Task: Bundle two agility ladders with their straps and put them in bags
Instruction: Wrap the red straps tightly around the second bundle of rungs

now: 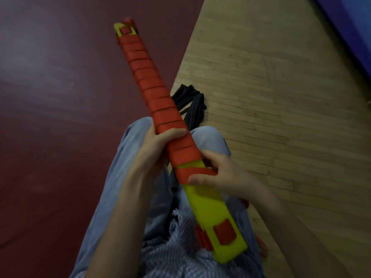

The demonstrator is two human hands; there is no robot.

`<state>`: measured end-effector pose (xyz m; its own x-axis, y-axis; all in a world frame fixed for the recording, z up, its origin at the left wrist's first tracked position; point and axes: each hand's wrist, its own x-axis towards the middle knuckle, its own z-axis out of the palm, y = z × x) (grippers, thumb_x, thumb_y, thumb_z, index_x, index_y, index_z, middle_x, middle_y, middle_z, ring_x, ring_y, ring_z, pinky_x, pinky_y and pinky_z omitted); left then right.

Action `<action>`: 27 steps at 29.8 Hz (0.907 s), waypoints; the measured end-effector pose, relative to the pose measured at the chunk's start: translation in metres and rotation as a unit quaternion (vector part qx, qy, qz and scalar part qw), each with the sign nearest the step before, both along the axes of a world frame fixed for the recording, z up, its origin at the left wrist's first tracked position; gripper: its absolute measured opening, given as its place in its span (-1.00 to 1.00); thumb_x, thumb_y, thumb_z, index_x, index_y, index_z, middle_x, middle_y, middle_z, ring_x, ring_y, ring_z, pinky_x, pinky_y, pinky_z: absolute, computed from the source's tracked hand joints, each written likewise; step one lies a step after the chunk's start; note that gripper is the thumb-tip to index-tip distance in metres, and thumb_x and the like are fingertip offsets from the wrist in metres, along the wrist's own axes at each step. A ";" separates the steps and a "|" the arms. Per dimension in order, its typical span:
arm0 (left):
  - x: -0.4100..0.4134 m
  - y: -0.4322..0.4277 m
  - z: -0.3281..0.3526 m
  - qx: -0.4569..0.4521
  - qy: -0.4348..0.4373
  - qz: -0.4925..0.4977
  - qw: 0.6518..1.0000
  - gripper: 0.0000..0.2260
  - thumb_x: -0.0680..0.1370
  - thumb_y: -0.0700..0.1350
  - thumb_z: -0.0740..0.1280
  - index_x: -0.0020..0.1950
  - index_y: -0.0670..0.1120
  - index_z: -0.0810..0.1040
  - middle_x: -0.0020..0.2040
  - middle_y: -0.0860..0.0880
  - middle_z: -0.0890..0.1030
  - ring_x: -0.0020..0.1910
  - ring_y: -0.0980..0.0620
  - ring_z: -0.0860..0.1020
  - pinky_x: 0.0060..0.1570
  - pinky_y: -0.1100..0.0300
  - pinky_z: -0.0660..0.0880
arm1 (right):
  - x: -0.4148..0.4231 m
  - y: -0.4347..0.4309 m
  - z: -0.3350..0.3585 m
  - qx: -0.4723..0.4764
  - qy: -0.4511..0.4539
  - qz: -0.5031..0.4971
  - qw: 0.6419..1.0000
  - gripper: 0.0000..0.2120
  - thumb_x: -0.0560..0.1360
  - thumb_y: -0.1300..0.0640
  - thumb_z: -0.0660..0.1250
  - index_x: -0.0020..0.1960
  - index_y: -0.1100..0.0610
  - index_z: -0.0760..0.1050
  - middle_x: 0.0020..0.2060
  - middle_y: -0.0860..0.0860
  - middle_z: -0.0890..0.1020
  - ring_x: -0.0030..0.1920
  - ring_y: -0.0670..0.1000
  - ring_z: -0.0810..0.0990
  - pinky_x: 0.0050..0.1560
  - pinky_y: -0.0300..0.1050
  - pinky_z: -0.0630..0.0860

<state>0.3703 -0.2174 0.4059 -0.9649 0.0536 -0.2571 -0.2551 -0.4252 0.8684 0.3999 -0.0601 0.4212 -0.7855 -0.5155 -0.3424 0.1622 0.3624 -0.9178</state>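
Observation:
A folded agility ladder (pixel 208 209) of stacked yellow-green rungs lies across my lap, slanting from lower right to upper left. An orange strap (pixel 152 91) is wound in many turns around most of its length. My left hand (pixel 158 145) grips the wrapped middle from the left. My right hand (pixel 218 173) pinches the strap's lowest turn where it crosses the bare yellow part. A black bag (pixel 192 105) lies crumpled on the floor beyond my knees, partly hidden by the ladder. No second ladder is in view.
I sit with light blue trousers (pixel 128 177) and a checked shirt (pixel 180 247) below the ladder. Dark red flooring (pixel 60 97) covers the left, light wooden floor (pixel 271 97) the right. A blue mat (pixel 349 27) edges the top right corner.

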 end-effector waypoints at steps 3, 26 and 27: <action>0.004 -0.009 -0.006 -0.002 0.027 -0.074 0.997 -0.57 0.18 -0.26 0.45 0.02 -0.14 0.49 -0.21 -0.05 0.61 -0.27 0.08 0.62 -0.27 0.20 0.58 | -0.002 -0.001 -0.006 -0.027 -0.060 0.033 0.997 -0.70 0.41 0.25 0.39 0.04 -0.07 0.45 -0.06 -0.13 0.60 -0.10 -0.24 0.61 -0.06 -0.30 0.54; 0.012 0.003 -0.014 0.083 0.068 -0.148 0.983 -0.50 0.11 -0.13 0.47 0.04 -0.10 0.52 -0.14 -0.02 0.67 -0.18 0.03 0.65 -0.15 0.10 0.61 | 0.023 0.006 -0.021 -0.201 -0.144 -0.009 0.969 -0.55 0.17 -0.14 0.53 0.00 -0.01 0.59 -0.09 -0.07 0.69 -0.07 -0.09 0.65 -0.10 -0.25 0.55; 0.011 0.002 -0.014 0.060 0.067 -0.148 0.985 -0.50 0.13 -0.11 0.46 0.06 -0.08 0.53 -0.09 -0.01 0.67 -0.11 0.03 0.64 -0.08 0.07 0.60 | 0.025 0.004 -0.019 -0.215 -0.142 -0.033 0.966 -0.63 0.22 -0.04 0.49 -0.01 0.01 0.59 -0.11 -0.05 0.69 -0.09 -0.08 0.66 -0.12 -0.24 0.55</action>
<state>0.3810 -0.2149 0.3917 -0.9271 0.3601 -0.1036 -0.2705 -0.4517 0.8502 0.4250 -0.0565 0.4020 -0.7274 -0.6106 -0.3131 0.4386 -0.0627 -0.8965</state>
